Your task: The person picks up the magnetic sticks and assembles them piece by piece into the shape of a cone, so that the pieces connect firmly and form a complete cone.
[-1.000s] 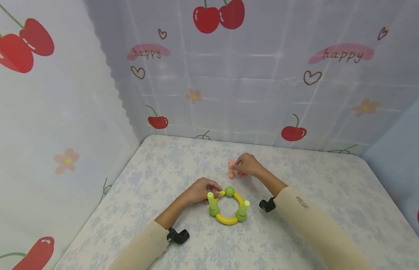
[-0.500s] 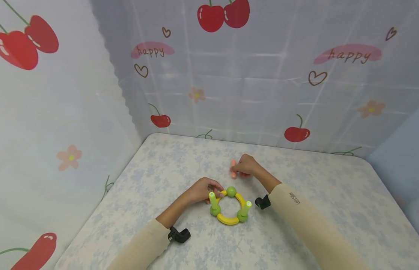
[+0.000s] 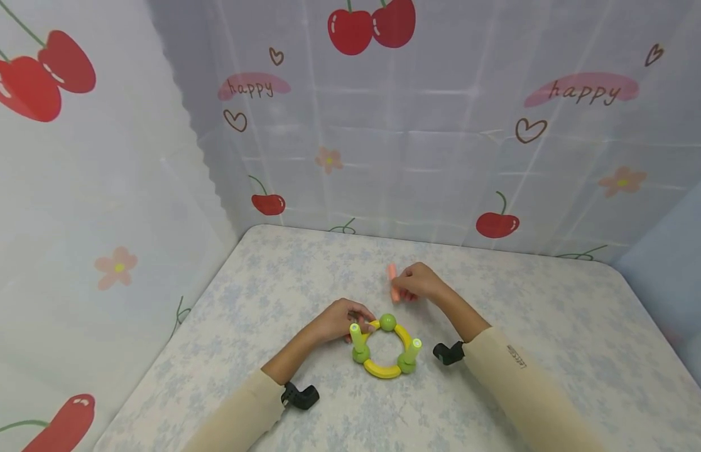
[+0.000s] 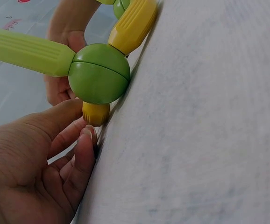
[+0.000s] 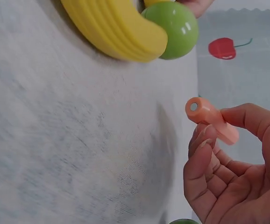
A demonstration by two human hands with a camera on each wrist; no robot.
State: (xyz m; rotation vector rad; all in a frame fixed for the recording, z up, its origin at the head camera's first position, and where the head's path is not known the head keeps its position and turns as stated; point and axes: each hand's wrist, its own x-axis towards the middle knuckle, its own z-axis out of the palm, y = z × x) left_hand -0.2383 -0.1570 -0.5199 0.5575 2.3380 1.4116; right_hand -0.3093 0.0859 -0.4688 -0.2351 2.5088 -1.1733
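A ring of curved yellow rods (image 3: 382, 371) and green balls (image 3: 387, 322) lies on the table, with two light green rods (image 3: 357, 334) standing up from balls. My left hand (image 3: 335, 321) is at the ring's far left side. In the left wrist view its thumb and fingers pinch a yellow rod (image 4: 95, 114) just below a green ball (image 4: 100, 73). Beyond the ring, my right hand (image 3: 423, 280) pinches a short orange-pink rod (image 3: 393, 284). Seen in the right wrist view, this rod (image 5: 213, 119) has a silvery disc in its end and appears held above the table.
The table (image 3: 305, 263) has a pale blue floral cover. Curtains with cherries and hearts (image 3: 384, 157) stand behind and at the left. A black wrist camera (image 3: 301, 397) sits on the left wrist, another camera (image 3: 448, 353) on the right.
The orange-pink rod has tilted and its near end has come slightly towards the ring, with my right hand gripping it. My left hand and the ring have hardly moved.
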